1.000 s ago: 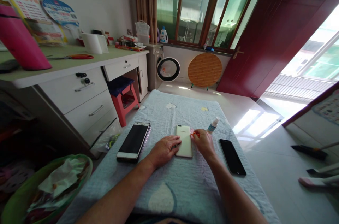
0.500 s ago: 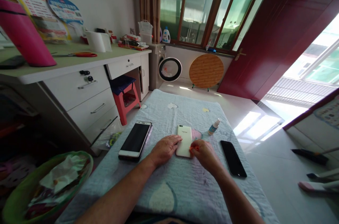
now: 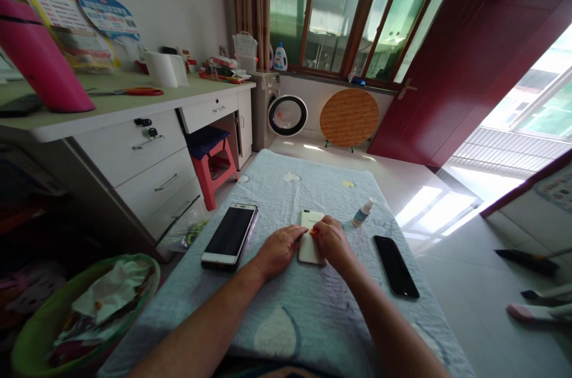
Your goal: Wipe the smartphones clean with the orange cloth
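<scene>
left hand [image 3: 277, 251] rests open on white phone [image 3: 309, 219]; right hand [image 3: 330, 242] pinches orange bit [image 3: 314, 232] against it; rubbing seems midway.

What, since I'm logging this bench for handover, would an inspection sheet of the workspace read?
Surface: pale blue quilted cloth, lying flat.
Job's things: white phone lying back up.
Clutter: white-framed phone, black phone and small bottle on the cloth; green basket of crumpled paper at lower left.
Grips: left hand rests on the white phone; right hand pinches a small orange piece against it.
Cables: nothing seen.
Surroundings: desk with drawers, red stool, washing machine, red door.
</scene>
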Tool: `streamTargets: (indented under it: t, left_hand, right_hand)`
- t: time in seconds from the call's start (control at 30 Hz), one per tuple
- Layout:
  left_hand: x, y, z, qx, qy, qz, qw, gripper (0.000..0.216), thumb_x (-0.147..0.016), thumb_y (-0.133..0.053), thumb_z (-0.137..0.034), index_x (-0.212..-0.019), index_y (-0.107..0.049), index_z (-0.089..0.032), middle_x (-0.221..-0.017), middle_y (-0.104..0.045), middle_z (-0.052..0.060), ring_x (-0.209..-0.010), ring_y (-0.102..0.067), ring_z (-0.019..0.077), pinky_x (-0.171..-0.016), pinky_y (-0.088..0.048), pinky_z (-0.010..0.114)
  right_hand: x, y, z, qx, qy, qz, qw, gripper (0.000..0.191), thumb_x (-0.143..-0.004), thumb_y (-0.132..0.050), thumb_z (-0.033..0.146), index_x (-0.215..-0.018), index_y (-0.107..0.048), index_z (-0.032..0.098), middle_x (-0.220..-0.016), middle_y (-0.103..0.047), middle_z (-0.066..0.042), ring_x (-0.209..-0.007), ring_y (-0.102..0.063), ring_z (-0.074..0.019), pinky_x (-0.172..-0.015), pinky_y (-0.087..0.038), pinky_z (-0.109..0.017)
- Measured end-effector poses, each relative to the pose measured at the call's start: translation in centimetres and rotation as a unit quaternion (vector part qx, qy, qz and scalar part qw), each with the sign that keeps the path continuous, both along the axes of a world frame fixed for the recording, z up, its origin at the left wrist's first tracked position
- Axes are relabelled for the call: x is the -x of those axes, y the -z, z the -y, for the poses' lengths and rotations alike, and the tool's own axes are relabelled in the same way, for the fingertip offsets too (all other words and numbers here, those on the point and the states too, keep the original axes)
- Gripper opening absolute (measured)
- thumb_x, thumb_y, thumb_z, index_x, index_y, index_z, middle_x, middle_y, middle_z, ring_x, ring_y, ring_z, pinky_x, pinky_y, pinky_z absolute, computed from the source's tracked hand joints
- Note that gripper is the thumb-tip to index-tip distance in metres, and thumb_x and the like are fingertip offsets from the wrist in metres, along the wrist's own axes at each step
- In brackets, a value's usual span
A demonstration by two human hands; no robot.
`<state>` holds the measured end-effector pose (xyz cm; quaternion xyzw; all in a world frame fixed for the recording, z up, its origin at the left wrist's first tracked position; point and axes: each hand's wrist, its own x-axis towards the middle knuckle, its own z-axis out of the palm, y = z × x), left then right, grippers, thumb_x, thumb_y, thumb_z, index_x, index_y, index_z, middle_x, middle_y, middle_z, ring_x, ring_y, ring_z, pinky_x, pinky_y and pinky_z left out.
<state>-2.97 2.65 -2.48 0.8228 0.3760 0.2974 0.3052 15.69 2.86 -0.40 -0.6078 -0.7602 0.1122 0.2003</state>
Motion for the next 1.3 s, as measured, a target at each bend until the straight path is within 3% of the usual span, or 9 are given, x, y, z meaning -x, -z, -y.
streamTargets:
  t: [0.17,0.33,0.5,0.63,0.83,1.1,1.3]
  left_hand:
    - [0.2,0.8,-0.4,0.036,-0.023,0.028,0.999,0.049,-0.091,-0.038,-0.014,-0.138,-0.047,-0.025,-0.127,-0.063,0.003,-0.116,-0.057,0.0185,-0.103,-0.041,0.033]
    - [0.4,0.9,-0.7,0.064,-0.035,0.039,0.997,0.064,-0.085,-0.036,-0.009,-0.148,-0.032,-0.023,-0.122,-0.066,0.004,-0.112,-0.060,0.0181,-0.102,-0.042,0.033]
    - [0.4,1.0,-0.7,0.055,-0.041,0.043,0.997,0.067,-0.081,-0.037,-0.008,-0.146,-0.036,-0.023,-0.119,-0.068,0.003,-0.111,-0.061,0.0176,-0.102,-0.042,0.034]
    - [0.3,1.4,-0.8,0.046,-0.048,0.028,0.997,0.064,-0.084,-0.039,-0.011,-0.146,-0.035,-0.025,-0.121,-0.067,0.002,-0.111,-0.060,0.0181,-0.102,-0.042,0.035]
    - [0.4,1.3,-0.7,0.034,-0.053,0.013,0.998,0.068,-0.086,-0.036,-0.010,-0.151,-0.023,-0.024,-0.118,-0.067,0.004,-0.106,-0.062,0.0183,-0.098,-0.044,0.035]
    - [0.4,1.2,-0.5,0.018,-0.054,-0.003,0.998,0.071,-0.088,-0.038,-0.012,-0.153,-0.015,-0.026,-0.122,-0.065,0.003,-0.110,-0.060,0.0184,-0.100,-0.043,0.035]
    - [0.4,0.7,-0.3,0.030,-0.063,-0.024,0.997,0.068,-0.088,-0.039,-0.012,-0.152,-0.019,-0.026,-0.122,-0.065,0.004,-0.110,-0.061,0.0189,-0.099,-0.044,0.035]
  right_hand:
    - [0.6,-0.4,-1.4,0.014,0.026,0.008,1.000,0.019,-0.086,-0.055,0.013,-0.079,-0.072,0.017,-0.087,-0.061,-0.006,-0.085,-0.055,-0.0163,-0.078,-0.038,-0.026]
    - [1.6,-0.4,0.9,0.013,-0.063,-0.016,0.998,0.019,-0.086,-0.056,0.011,-0.078,-0.073,0.017,-0.084,-0.060,-0.005,-0.082,-0.053,-0.0151,-0.076,-0.038,-0.025]
    - [2.1,-0.7,2.3,0.014,-0.149,-0.033,0.988,0.019,-0.086,-0.057,0.009,-0.081,-0.073,0.018,-0.088,-0.058,-0.004,-0.085,-0.051,-0.0159,-0.077,-0.040,-0.027]
    - [2.2,-0.9,1.5,0.007,-0.194,0.038,0.980,0.011,-0.084,-0.064,0.016,-0.081,-0.073,0.020,-0.090,-0.056,-0.005,-0.087,-0.048,-0.0182,-0.076,-0.040,-0.028]
    - [2.5,-0.9,0.5,-0.016,-0.179,0.127,0.975,0.017,-0.091,-0.056,0.022,-0.087,-0.073,0.020,-0.093,-0.055,-0.008,-0.086,-0.046,-0.0195,-0.075,-0.040,-0.030]
    - [2.7,-0.9,2.6,0.001,-0.205,0.095,0.974,0.016,-0.089,-0.056,0.016,-0.085,-0.071,0.020,-0.098,-0.053,-0.007,-0.091,-0.043,-0.0195,-0.079,-0.040,-0.030]
    - [2.5,-1.0,4.6,0.019,-0.219,0.079,0.972,0.023,-0.089,-0.051,0.009,-0.081,-0.069,0.019,-0.098,-0.051,-0.007,-0.091,-0.043,-0.0186,-0.077,-0.040,-0.029]
